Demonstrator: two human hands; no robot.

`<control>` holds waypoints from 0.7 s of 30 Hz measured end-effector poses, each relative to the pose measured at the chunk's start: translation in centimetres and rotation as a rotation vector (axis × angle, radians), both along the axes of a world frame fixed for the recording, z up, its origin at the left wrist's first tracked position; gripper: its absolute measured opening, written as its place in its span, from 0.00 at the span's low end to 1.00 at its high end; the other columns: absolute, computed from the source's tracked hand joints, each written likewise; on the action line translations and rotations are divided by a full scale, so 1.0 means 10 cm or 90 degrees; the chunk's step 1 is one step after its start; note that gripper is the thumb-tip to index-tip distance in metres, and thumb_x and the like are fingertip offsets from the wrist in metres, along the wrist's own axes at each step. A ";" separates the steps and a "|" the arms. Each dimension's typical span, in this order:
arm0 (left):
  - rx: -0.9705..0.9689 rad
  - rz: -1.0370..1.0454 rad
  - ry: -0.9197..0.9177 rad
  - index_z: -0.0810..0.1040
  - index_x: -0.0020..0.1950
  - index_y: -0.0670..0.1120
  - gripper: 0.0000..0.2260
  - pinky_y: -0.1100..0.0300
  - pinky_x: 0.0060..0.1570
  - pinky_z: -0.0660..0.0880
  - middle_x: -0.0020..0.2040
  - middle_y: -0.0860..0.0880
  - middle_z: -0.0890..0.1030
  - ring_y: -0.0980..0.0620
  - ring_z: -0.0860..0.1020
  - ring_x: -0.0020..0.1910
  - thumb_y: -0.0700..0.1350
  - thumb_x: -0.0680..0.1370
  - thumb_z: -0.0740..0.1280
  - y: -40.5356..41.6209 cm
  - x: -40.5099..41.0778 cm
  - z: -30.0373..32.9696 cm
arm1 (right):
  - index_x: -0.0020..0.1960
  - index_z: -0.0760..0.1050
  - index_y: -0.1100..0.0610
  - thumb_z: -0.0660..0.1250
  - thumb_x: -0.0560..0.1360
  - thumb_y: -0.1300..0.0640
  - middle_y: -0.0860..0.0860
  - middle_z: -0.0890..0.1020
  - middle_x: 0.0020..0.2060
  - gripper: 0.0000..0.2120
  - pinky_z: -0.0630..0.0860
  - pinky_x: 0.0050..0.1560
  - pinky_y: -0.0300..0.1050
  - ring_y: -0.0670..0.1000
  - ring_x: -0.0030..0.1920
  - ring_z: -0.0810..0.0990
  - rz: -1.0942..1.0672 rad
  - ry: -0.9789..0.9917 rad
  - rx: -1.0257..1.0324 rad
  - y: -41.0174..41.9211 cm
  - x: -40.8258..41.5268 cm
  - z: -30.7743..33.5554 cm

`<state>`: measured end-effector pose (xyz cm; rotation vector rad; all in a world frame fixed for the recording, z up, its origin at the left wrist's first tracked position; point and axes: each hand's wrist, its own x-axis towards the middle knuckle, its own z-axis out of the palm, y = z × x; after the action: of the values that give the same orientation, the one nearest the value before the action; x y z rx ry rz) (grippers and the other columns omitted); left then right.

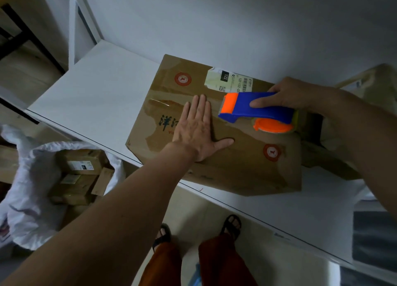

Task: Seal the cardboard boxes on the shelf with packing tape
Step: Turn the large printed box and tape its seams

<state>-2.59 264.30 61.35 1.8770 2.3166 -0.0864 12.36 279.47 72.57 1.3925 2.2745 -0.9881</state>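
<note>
Cardboard box (217,135) lying flat on white shelf (90,86), rear edge against the wall, front right corner reaching past the shelf's front edge. Top flaps closed, seam running left to right across the middle of the lid; patches of torn surface paper around the seam. Round red stamps near the rear left and front right of the lid; white shipping label (227,80) at the rear, marked 122.

Left hand (198,128) pressed flat on the lid, fingers straight and together, thumb spread to the right, palm over the printed blue characters near the seam. Nothing grasped.

Right hand (294,97) wrapped round blue tape dispenser (255,109), thumb along the near side, remaining fingers hidden behind the body. Orange roller end pointing left, just right of the left fingertips; orange hub of the tape roll at the lower right, resting close to the lid over the seam. Contact between roller and cardboard not discernible.

Short strip of clear tape (160,102) already stuck at the left end of the seam.

Second cardboard box (371,86) at the right, behind the right forearm, largely hidden; a dark gap between the two boxes.

Below the shelf at left: white bag (28,178) holding small cartons (82,162). Lower centre: legs in rust-coloured trousers, feet in dark sandals (232,225) on pale floor.
</note>
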 end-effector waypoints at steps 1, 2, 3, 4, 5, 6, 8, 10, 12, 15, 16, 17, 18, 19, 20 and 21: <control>-0.005 0.014 0.003 0.38 0.78 0.40 0.52 0.48 0.76 0.39 0.78 0.41 0.38 0.45 0.37 0.77 0.78 0.69 0.42 0.01 0.02 -0.01 | 0.53 0.74 0.59 0.67 0.70 0.40 0.52 0.78 0.42 0.24 0.71 0.38 0.41 0.51 0.40 0.77 0.007 -0.001 0.002 0.01 0.00 0.00; -0.006 0.027 0.002 0.38 0.78 0.40 0.53 0.48 0.76 0.39 0.78 0.41 0.38 0.45 0.37 0.77 0.79 0.68 0.41 0.03 0.05 -0.02 | 0.53 0.75 0.61 0.67 0.69 0.40 0.54 0.79 0.43 0.25 0.70 0.38 0.42 0.52 0.40 0.77 0.012 0.001 0.003 0.03 0.02 -0.02; -0.003 0.039 0.000 0.38 0.78 0.41 0.53 0.49 0.76 0.38 0.78 0.41 0.38 0.45 0.37 0.77 0.79 0.67 0.41 0.04 0.07 -0.03 | 0.53 0.76 0.63 0.68 0.69 0.39 0.56 0.80 0.44 0.27 0.69 0.38 0.42 0.53 0.40 0.77 0.014 0.011 -0.001 0.05 0.03 -0.04; 0.004 0.046 -0.002 0.38 0.78 0.41 0.54 0.49 0.76 0.38 0.78 0.41 0.39 0.45 0.37 0.77 0.79 0.67 0.41 0.05 0.09 -0.04 | 0.51 0.77 0.64 0.68 0.68 0.39 0.58 0.80 0.43 0.28 0.68 0.37 0.42 0.54 0.39 0.77 0.013 0.024 -0.009 0.07 0.05 -0.04; 0.009 0.051 -0.005 0.39 0.78 0.41 0.54 0.49 0.76 0.39 0.79 0.42 0.39 0.45 0.37 0.77 0.80 0.66 0.41 0.05 0.11 -0.04 | 0.48 0.78 0.64 0.69 0.68 0.39 0.59 0.79 0.40 0.27 0.67 0.35 0.42 0.54 0.36 0.75 0.016 0.037 -0.014 0.07 0.06 -0.05; 0.012 0.055 -0.005 0.39 0.78 0.42 0.54 0.49 0.76 0.39 0.79 0.42 0.39 0.46 0.38 0.77 0.80 0.66 0.40 0.04 0.11 -0.05 | 0.42 0.77 0.63 0.69 0.67 0.39 0.57 0.78 0.36 0.25 0.65 0.33 0.41 0.52 0.32 0.73 0.026 0.046 -0.012 0.08 0.07 -0.05; 0.008 0.062 -0.004 0.39 0.78 0.42 0.55 0.49 0.76 0.39 0.79 0.42 0.39 0.46 0.38 0.77 0.80 0.64 0.39 0.04 0.10 -0.05 | 0.33 0.71 0.59 0.69 0.69 0.40 0.54 0.73 0.29 0.23 0.62 0.31 0.40 0.50 0.28 0.69 0.061 0.037 0.007 0.11 0.07 -0.06; -0.003 0.073 -0.003 0.38 0.78 0.43 0.56 0.50 0.76 0.39 0.79 0.43 0.39 0.47 0.38 0.77 0.80 0.62 0.38 0.04 0.11 -0.04 | 0.32 0.69 0.58 0.68 0.70 0.40 0.53 0.73 0.28 0.23 0.62 0.31 0.40 0.49 0.27 0.69 0.095 0.018 0.017 0.14 0.13 -0.06; -0.010 0.081 -0.002 0.38 0.78 0.43 0.57 0.50 0.76 0.39 0.79 0.44 0.38 0.47 0.37 0.77 0.81 0.61 0.38 0.05 0.13 -0.03 | 0.33 0.69 0.59 0.69 0.69 0.40 0.54 0.73 0.29 0.23 0.62 0.31 0.41 0.51 0.28 0.69 0.102 0.005 0.014 0.21 0.30 -0.02; -0.012 0.090 -0.014 0.38 0.79 0.44 0.58 0.51 0.75 0.37 0.79 0.44 0.38 0.48 0.37 0.77 0.81 0.60 0.39 0.05 0.13 -0.03 | 0.35 0.71 0.61 0.69 0.60 0.33 0.56 0.74 0.29 0.29 0.63 0.32 0.42 0.52 0.28 0.70 0.079 -0.002 0.022 0.31 0.61 0.03; -0.011 0.089 -0.020 0.37 0.79 0.44 0.57 0.51 0.75 0.36 0.79 0.44 0.38 0.48 0.37 0.77 0.81 0.60 0.39 0.04 0.13 -0.02 | 0.35 0.72 0.61 0.70 0.55 0.27 0.56 0.75 0.29 0.35 0.63 0.32 0.42 0.52 0.27 0.70 0.076 -0.002 0.024 0.33 0.68 0.03; -0.010 0.086 -0.024 0.37 0.79 0.45 0.57 0.51 0.75 0.36 0.79 0.44 0.37 0.47 0.37 0.77 0.81 0.60 0.39 0.04 0.13 -0.02 | 0.36 0.72 0.61 0.69 0.49 0.23 0.56 0.75 0.30 0.41 0.63 0.32 0.42 0.53 0.28 0.71 0.080 0.003 0.024 0.36 0.73 0.02; -0.014 0.081 -0.024 0.36 0.78 0.48 0.56 0.50 0.75 0.36 0.78 0.43 0.37 0.47 0.36 0.77 0.81 0.60 0.39 0.05 0.13 -0.01 | 0.37 0.73 0.62 0.68 0.44 0.21 0.57 0.76 0.31 0.45 0.64 0.33 0.42 0.53 0.28 0.71 0.086 0.009 0.023 0.38 0.75 0.00; -0.023 0.079 -0.023 0.35 0.78 0.51 0.54 0.48 0.75 0.36 0.78 0.42 0.36 0.45 0.35 0.77 0.81 0.61 0.39 0.05 0.15 0.00 | 0.38 0.74 0.62 0.68 0.44 0.22 0.58 0.76 0.32 0.45 0.64 0.33 0.42 0.53 0.29 0.72 0.093 0.017 0.018 0.40 0.76 -0.03; -0.034 0.082 -0.023 0.35 0.78 0.54 0.52 0.47 0.75 0.36 0.78 0.41 0.35 0.44 0.34 0.76 0.81 0.61 0.39 0.06 0.18 0.01 | 0.39 0.74 0.62 0.70 0.50 0.25 0.59 0.77 0.33 0.41 0.64 0.34 0.42 0.53 0.30 0.72 0.093 0.021 0.009 0.41 0.76 -0.04; -0.041 0.090 -0.024 0.35 0.78 0.56 0.51 0.46 0.75 0.36 0.77 0.40 0.34 0.43 0.34 0.76 0.81 0.61 0.39 0.07 0.22 0.02 | 0.40 0.74 0.63 0.71 0.57 0.30 0.59 0.77 0.34 0.35 0.64 0.34 0.42 0.52 0.30 0.72 0.090 0.022 0.002 0.41 0.75 -0.04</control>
<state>-0.34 265.04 61.60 1.6646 2.3834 -0.1069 19.90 283.54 72.16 1.2062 2.3636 -0.9704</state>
